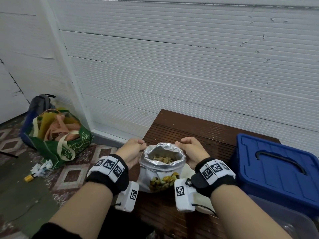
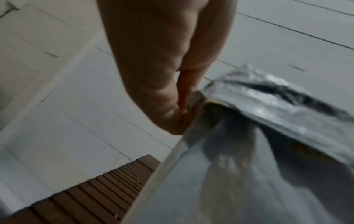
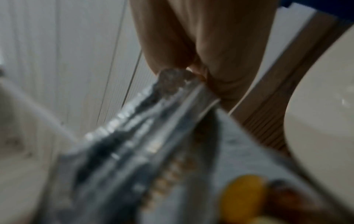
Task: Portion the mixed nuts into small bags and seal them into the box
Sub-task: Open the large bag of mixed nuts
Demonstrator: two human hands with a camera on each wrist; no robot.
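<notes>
- Foil pouch of mixed nuts (image 1: 162, 168) stands upright on the brown slatted counter (image 1: 198, 128), mouth spread, nuts visible inside.
- Left hand (image 1: 133, 150) pinches the pouch's left rim; right hand (image 1: 191, 150) pinches the right rim, pulling apart.
- Blue lidded box (image 1: 276, 169) sits on the right, just beside the right wrist.
- Step, as I judge it: opening the bulk pouch before portioning.
- Next calls for a small bag; none is clearly visible.
</notes>
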